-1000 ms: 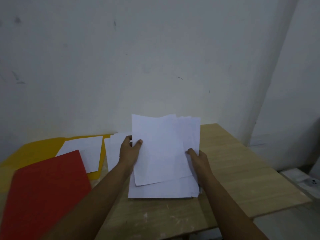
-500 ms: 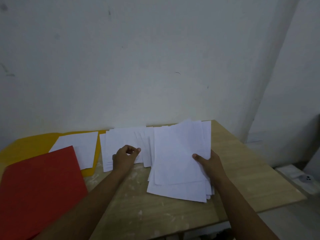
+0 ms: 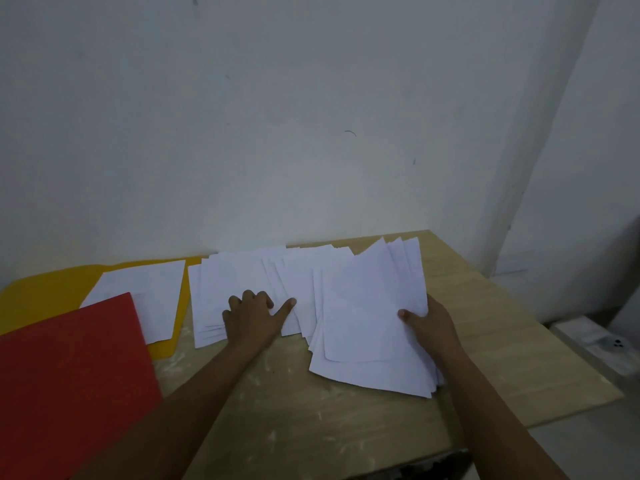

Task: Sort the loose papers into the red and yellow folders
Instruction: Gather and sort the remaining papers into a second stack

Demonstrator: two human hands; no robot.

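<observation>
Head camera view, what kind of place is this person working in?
Probably a plain home or office work corner. A light wooden table stands against a bare white wall, with loose white papers, a red folder and a yellow folder spread on it.

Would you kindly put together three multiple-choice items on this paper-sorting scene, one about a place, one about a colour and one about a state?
1. Where does the single white sheet lie?
A. on the yellow folder
B. on the floor
C. on top of the red folder

2. Which colour is the folder nearest the camera?
A. blue
B. red
C. green

3. What is the right hand doing?
A. resting flat on bare wood
B. hanging off the table
C. gripping a stack of papers

Key: 1 A, the yellow folder shows around the sheet; 2 B, the red folder fills the lower left; 3 C, the right hand grips the stack of papers at its edge.
</observation>
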